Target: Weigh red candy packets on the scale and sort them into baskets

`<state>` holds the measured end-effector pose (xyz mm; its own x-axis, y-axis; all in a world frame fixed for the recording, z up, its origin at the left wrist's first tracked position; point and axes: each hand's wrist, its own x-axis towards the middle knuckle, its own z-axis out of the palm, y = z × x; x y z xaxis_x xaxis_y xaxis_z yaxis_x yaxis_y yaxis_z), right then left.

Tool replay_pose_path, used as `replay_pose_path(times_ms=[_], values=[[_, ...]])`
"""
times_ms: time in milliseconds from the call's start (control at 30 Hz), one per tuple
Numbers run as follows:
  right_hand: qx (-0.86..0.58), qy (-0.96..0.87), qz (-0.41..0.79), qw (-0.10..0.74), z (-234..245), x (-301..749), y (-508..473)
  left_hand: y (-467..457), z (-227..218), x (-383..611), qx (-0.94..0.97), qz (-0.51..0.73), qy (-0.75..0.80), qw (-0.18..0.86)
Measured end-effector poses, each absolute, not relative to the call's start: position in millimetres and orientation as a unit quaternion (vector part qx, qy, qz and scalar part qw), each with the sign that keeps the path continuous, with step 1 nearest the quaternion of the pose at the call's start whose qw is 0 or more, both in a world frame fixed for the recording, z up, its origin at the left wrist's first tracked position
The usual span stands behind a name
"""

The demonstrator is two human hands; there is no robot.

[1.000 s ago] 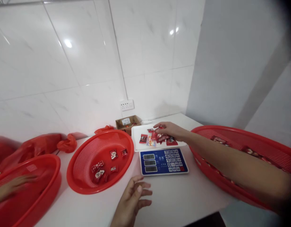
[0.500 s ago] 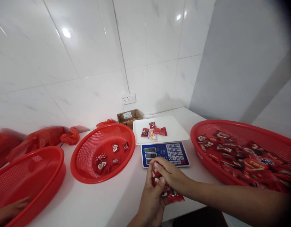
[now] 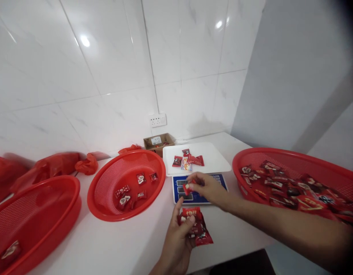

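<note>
My left hand (image 3: 179,238) is closed around several red wrapped candies (image 3: 198,227), held over the table's front part. Between thumb and fingers, my right hand (image 3: 206,187) pinches one small red wrapped candy (image 3: 188,188) above the display side of the blue digital scale (image 3: 176,198). Some of the scale's keypad is hidden behind that hand. On the scale's white pan (image 3: 213,156) lie several wrapped candies (image 3: 196,159), mostly red, one of them pale and multicoloured.
A red basket (image 3: 242,152) full of wrapped candies stands at right. The middle red basket (image 3: 92,191) holds several candies; the left one (image 3: 75,191) holds a candy (image 3: 10,250). Behind are a cardboard box (image 3: 149,143), red plastic bags (image 3: 56,168) and a wall socket (image 3: 157,120).
My right hand has moved up and away from my left, taking one candy. My left hand keeps the others. Another person's hand has left the left basket, where a candy now shows.
</note>
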<state>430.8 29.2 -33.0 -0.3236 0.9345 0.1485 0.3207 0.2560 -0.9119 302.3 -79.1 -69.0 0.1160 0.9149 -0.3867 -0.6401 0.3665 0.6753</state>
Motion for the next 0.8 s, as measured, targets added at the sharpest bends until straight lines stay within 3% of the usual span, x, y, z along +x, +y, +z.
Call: replay_pose_path(times_ms=[133, 333, 500, 800], values=[[-0.501, -0.712, 0.295, 0.395, -22, 449, 79, -79, -70, 293, 0.164, 0.541, 0.393, 0.725], [-0.536, -0.811, 0.103, 0.21, -38, 465, 123, -80, -74, 283, 0.152, 0.555, 0.401, 0.713], [-0.547, -0.825, 0.084, 0.112, -48, 441, 132, -78, -79, 283, 0.148, 0.553, 0.413, 0.708], [-0.481, -0.868, 0.084, 0.09, -41, 418, 163, -72, -90, 274, 0.188, 0.56, 0.374, 0.715]])
